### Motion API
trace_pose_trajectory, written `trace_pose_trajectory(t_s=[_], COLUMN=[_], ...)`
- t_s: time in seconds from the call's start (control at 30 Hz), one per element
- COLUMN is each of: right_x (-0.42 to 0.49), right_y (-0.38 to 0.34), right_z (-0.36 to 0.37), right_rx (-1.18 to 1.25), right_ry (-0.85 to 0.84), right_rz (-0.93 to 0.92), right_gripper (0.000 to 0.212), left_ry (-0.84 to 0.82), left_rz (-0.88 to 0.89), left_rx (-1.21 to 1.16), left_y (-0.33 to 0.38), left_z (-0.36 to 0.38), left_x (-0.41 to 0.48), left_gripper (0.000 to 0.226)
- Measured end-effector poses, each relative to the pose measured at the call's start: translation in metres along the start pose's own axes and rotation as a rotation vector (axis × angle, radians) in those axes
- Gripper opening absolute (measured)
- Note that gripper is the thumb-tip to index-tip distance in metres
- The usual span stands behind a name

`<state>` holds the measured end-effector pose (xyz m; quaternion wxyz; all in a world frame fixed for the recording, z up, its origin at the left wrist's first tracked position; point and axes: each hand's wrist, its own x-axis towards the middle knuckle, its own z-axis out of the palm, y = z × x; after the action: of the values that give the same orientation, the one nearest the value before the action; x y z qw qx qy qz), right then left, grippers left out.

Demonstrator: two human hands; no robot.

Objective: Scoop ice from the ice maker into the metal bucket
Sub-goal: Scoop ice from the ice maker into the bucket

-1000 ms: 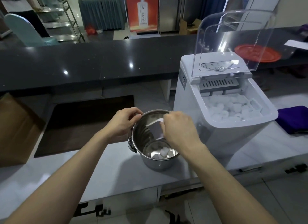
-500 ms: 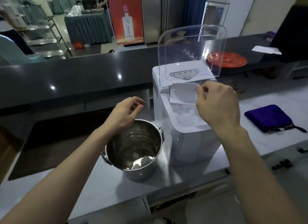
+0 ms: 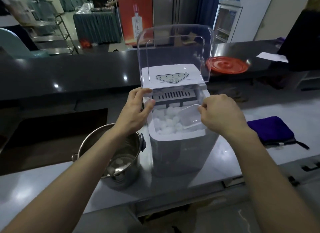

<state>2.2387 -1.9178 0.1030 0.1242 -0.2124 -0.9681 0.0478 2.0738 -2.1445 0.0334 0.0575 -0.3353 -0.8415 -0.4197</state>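
Ice maker (image 3: 180, 153): set on the pale worktop (image 3: 52, 189), just right of the bucket; the bin is seen well stocked.
Clear lid (image 3: 173, 47): raised upright at the back, so the bin is left open from above.
Metal bucket (image 3: 129, 146): stood just beside the maker's left wall, partly crossed by the left forearm; only a few cubes (image 3: 119, 163) are seen on its bottom.
Left hand (image 3: 136, 109): a second ago it was held at the bucket rim; now it is laid against the maker's top left edge, fingers loosely bent, nothing clasped.
Right hand (image 3: 218, 114): closed around the handle of the clear scoop (image 3: 189, 116).
Scoop: a second ago it was tipped over the bucket; now it is lowered into the right side of the bin, touching the ice, and no cubes can be made out in it.
Ice (image 3: 168, 121): heaped in the bin, left of the scoop.
Meaning: one load is judged delivered and another scoop is being started; much filling remains.
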Motion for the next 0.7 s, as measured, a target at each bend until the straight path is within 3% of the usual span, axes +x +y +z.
trace_pose_trajectory(t_s=[0.27, 0.7], right_x=[0.013, 0.021], right_y=[-0.013, -0.025], right_z=[-0.003, 0.018], right_rx=[-0.119, -0.112], right_ry=[-0.024, -0.180], right_rz=[-0.147, -0.157], right_gripper=[0.014, 0.025], left_ry=[0.001, 0.048], left_rz=[-0.032, -0.019], left_rx=[0.064, 0.043], left_y=[-0.001, -0.003], left_z=[0.012, 0.013], left_x=[0.000, -0.002], left_gripper=[0.042, 0.038])
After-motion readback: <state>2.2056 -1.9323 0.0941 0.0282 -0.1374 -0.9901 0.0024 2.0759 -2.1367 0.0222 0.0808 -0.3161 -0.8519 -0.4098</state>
